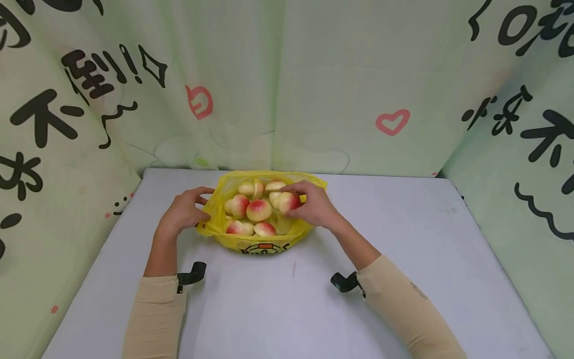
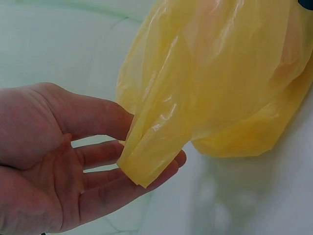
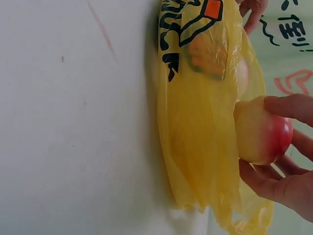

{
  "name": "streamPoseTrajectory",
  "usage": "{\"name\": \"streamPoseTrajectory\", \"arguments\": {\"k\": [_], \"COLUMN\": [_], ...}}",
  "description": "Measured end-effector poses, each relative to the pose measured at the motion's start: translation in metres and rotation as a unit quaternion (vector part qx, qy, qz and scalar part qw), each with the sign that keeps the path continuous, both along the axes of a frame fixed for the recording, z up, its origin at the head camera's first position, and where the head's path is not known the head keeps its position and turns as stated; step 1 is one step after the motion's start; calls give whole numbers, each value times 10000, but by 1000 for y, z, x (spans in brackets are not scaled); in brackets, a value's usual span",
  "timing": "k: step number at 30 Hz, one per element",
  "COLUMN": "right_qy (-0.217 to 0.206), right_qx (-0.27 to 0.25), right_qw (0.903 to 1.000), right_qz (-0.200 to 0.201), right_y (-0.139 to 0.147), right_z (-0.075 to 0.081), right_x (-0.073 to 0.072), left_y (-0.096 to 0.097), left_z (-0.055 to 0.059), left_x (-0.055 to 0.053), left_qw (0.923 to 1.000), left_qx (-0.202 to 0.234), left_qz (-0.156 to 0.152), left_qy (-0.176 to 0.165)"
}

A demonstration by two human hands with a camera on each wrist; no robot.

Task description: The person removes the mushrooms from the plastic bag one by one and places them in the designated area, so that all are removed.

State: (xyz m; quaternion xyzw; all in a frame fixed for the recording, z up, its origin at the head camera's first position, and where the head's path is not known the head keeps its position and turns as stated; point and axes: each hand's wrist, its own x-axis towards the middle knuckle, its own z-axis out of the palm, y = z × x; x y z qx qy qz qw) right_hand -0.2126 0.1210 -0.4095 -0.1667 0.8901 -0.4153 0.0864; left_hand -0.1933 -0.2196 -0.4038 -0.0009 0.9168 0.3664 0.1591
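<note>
A yellow plastic bag (image 1: 233, 242) lies open at the far side of the table, with several red-and-yellow peaches (image 1: 258, 210) inside. My left hand (image 1: 186, 212) is at the bag's left edge; in the left wrist view its thumb and fingers (image 2: 105, 198) pinch a fold of the bag (image 2: 215, 88). At the right side of the opening, my right hand (image 1: 314, 204) grips one peach (image 1: 289, 202). The right wrist view shows thumb and fingers on either side of that peach (image 3: 264, 129), at the bag's rim. Bag film hides part of the fruit.
A white table (image 1: 278, 309) carries the bag near its back edge. Pale green curtains (image 1: 323, 99) with black lettering and red hearts hang behind and at both sides. A black wrist mount (image 1: 192, 274) sits on each forearm.
</note>
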Motion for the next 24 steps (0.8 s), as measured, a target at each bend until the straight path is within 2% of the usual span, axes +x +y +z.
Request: {"name": "streamPoseTrajectory", "arguments": {"k": [8,13,24], "right_qy": [-596,-782,-820], "right_qx": [-870,-1252,-1365], "right_qw": [9944,9890,9863], "right_qz": [-41,-118,-421], "right_y": [23,39,77], "right_z": [8,16,21], "right_x": [-3,-5,-9], "left_y": [-1,-2,0], "left_z": [0,-1,-1], "left_x": [1,1,0], "left_qw": [10000,10000,9998], "left_qx": [62,81,183], "left_qz": [-2,-6,40], "left_qy": [8,57,-21]}}
